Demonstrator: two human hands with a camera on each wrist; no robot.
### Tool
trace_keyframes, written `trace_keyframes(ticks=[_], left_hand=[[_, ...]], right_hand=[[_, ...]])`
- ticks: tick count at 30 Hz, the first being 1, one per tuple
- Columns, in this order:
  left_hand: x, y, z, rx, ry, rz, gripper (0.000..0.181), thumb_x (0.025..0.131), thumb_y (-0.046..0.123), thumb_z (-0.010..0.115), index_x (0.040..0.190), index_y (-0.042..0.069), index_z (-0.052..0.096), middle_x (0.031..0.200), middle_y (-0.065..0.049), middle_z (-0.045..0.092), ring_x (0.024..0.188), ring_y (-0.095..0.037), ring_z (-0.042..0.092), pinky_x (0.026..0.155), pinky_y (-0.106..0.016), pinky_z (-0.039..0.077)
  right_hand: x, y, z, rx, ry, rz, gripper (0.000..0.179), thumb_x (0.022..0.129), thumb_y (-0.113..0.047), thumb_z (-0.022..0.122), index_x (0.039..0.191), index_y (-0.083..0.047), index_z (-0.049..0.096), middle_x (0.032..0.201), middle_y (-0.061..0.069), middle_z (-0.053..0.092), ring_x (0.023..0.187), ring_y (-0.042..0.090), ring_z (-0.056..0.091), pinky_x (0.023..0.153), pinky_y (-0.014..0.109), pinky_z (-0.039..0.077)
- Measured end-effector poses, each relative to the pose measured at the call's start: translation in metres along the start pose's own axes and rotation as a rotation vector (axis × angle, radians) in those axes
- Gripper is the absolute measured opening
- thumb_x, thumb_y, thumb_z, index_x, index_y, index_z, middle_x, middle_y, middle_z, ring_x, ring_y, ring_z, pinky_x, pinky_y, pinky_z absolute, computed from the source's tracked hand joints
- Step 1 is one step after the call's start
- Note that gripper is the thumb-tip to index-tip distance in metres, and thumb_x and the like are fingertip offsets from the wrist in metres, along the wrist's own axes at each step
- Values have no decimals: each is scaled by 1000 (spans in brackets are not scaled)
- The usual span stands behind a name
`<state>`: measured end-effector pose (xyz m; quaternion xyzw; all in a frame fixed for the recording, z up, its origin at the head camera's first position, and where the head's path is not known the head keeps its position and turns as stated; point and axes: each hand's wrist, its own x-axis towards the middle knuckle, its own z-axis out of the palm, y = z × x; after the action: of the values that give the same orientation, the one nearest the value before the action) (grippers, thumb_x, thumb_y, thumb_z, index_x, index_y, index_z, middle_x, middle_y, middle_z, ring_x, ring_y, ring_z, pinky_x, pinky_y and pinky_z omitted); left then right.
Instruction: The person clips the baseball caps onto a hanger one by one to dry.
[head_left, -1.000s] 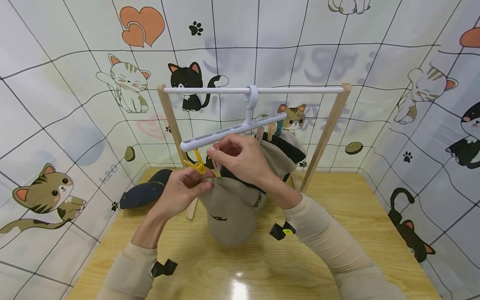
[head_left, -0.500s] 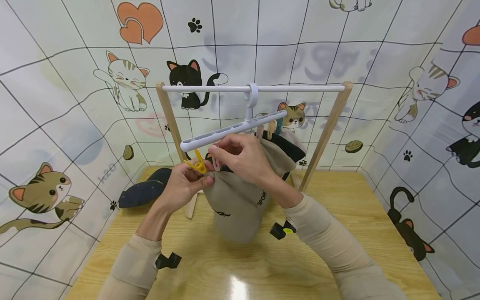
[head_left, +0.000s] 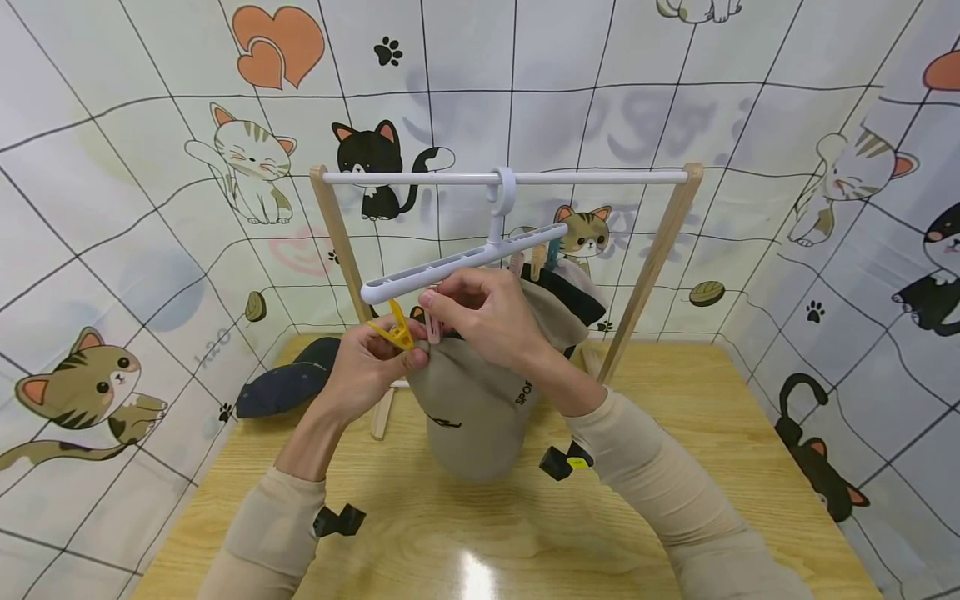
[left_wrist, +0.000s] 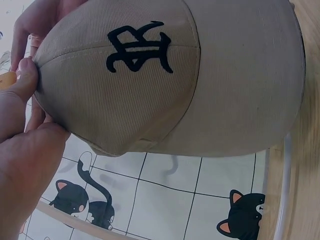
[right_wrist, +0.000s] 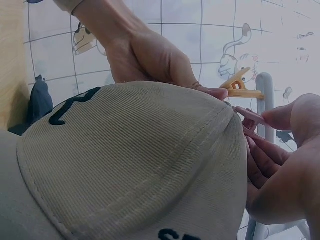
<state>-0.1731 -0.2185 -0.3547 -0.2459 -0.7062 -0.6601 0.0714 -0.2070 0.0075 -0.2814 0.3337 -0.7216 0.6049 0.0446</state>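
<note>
A beige baseball cap (head_left: 476,425) with dark embroidery hangs brim down below the white hanger (head_left: 442,268). My left hand (head_left: 362,371) pinches the top of its crown between thumb and fingers. With thumb and fingers my right hand (head_left: 491,321) grips a pink clothespin (right_wrist: 252,117), whose tip meets the pinched cap fabric in the right wrist view. Beside my left fingertips, a yellow clothespin (head_left: 397,333) hangs from the hanger's lower left end. The left wrist view shows the cap's front panel (left_wrist: 100,75) and its brim, while most of my right hand is hidden there.
The hanger tilts on the white rod (head_left: 600,179) of a wooden stand (head_left: 652,275). Behind my right hand, another beige and black cap (head_left: 562,312) hangs near a tan clothespin (head_left: 537,261). A navy cap (head_left: 281,387) lies on the table (head_left: 637,517) at the left.
My left hand has shifted slightly right and brought the cap's crown up to the pink clothespin. My right hand has stayed nearly in place.
</note>
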Motion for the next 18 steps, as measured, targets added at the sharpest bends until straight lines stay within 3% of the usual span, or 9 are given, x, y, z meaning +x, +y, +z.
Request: trace_keyframes(ticks=[4, 10, 18], left_hand=[[0, -1, 0, 28, 34, -6, 21, 96, 25, 90, 114, 17, 81, 110, 12, 80, 98, -7, 73, 83, -23, 61], [2, -2, 0, 50, 73, -9, 17, 96, 16, 90, 111, 21, 83, 108, 11, 81, 93, -7, 72, 80, -23, 61], [7, 0, 2, 62, 136, -20, 28, 97, -4, 84, 111, 20, 86, 107, 13, 83, 97, -8, 74, 83, -24, 64]], right_hand=[[0, 0, 0, 7, 2, -2, 15, 105, -16, 80, 101, -2, 82, 92, 11, 80, 74, 15, 73, 70, 26, 59], [1, 1, 0, 11, -3, -5, 14, 106, -14, 79, 103, 0, 81, 93, 12, 79, 75, 15, 74, 72, 26, 60], [0, 1, -1, -4, 5, -5, 13, 105, -12, 79, 103, 1, 82, 100, 15, 81, 81, 13, 75, 76, 26, 58]])
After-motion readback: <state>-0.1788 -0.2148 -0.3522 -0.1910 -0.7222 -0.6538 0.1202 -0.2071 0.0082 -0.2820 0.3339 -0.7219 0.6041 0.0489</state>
